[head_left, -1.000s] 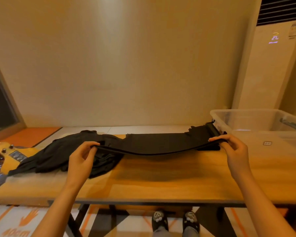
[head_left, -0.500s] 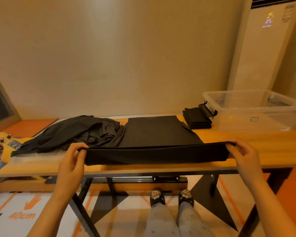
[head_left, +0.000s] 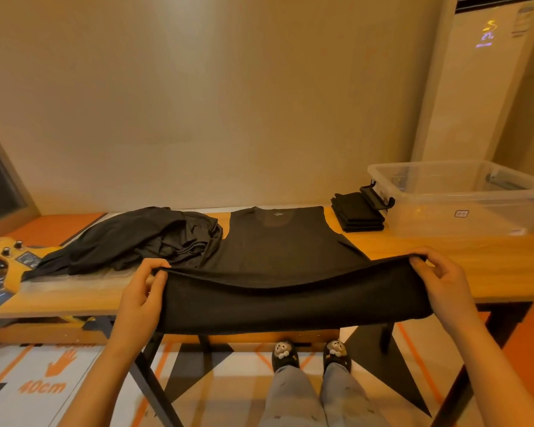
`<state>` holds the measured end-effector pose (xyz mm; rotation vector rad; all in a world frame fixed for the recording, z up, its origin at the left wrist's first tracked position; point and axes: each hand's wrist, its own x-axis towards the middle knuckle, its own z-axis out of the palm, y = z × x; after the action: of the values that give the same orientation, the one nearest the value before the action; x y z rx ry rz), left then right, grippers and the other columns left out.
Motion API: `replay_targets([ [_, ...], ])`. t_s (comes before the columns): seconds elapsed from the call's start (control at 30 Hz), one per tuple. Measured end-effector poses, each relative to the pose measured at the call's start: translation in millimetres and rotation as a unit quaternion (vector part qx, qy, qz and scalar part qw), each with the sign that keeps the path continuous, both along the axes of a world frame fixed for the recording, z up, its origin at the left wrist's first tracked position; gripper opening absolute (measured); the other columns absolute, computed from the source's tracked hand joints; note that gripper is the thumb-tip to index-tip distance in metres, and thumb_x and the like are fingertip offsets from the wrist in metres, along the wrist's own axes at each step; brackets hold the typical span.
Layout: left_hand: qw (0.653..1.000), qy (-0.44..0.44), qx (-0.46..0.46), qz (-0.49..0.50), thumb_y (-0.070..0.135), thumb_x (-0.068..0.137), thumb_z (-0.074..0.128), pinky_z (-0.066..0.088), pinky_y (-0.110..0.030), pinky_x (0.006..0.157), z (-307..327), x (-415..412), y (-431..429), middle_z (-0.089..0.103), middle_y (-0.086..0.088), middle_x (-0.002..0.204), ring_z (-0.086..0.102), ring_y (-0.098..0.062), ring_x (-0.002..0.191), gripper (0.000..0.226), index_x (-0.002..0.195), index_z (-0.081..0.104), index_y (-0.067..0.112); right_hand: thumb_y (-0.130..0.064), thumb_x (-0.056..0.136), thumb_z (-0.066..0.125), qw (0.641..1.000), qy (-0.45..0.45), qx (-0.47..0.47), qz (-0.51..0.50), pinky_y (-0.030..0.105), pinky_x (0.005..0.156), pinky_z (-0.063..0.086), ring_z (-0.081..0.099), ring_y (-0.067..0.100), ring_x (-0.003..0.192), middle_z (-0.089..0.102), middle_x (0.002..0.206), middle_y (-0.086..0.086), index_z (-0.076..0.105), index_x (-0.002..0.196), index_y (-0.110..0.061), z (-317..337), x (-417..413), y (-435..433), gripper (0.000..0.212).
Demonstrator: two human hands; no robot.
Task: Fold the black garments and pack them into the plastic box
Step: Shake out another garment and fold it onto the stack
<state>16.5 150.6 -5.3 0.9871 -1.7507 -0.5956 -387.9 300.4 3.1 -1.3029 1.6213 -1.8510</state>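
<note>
A black sleeveless garment (head_left: pixel 278 241) lies spread on the wooden table (head_left: pixel 475 260), neckline toward the wall. Its lower hem hangs over the front edge, stretched between my hands. My left hand (head_left: pixel 142 291) pinches the hem's left corner and my right hand (head_left: pixel 444 278) pinches the right corner. A heap of unfolded black garments (head_left: pixel 136 238) lies to the left. A stack of folded black garments (head_left: pixel 356 212) sits beside the clear plastic box (head_left: pixel 463 198) at the table's right; the box looks empty.
A yellow device with knobs (head_left: pixel 16 257) stands at the table's left end. A tall white air conditioner (head_left: pixel 475 81) rises behind the box. My slippered feet (head_left: pixel 312 355) stand on a floor marked with orange lines.
Both hands have pulled the garment toward me across the table. It now lies flat with the hem drawn past the front edge, and the neckline has come into sight.
</note>
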Motion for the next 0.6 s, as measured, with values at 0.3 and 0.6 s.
replay_targets([
  [0.3, 0.999, 0.026, 0.029, 0.009, 0.015, 0.1, 0.043, 0.051, -0.031, 0.06, 10, -14, -46, 0.06, 0.0, 0.082, 0.062, -0.015, 0.071, 0.014, 0.103, 0.055, 0.022, -0.017, 0.099, 0.048, 0.997, 0.019, 0.035, -0.059, 0.024, 0.064, 0.049, 0.063, 0.01, 0.084, 0.065, 0.088, 0.001, 0.065, 0.098, -0.022, 12, -8, -55, 0.017],
  [0.6, 0.998, -0.047, 0.025, 0.041, 0.021, 0.1, 0.046, 0.047, -0.024, 0.061, 49, -66, -177, 0.064, 0.002, 0.079, 0.059, -0.01, 0.065, 0.012, 0.101, 0.058, 0.024, -0.018, 0.098, 0.049, 0.982, 0.092, 0.077, -0.143, 0.032, 0.069, 0.044, 0.054, 0.011, 0.073, 0.065, 0.086, 0.009, 0.067, 0.102, -0.009, 52, -49, -184, 0.02],
])
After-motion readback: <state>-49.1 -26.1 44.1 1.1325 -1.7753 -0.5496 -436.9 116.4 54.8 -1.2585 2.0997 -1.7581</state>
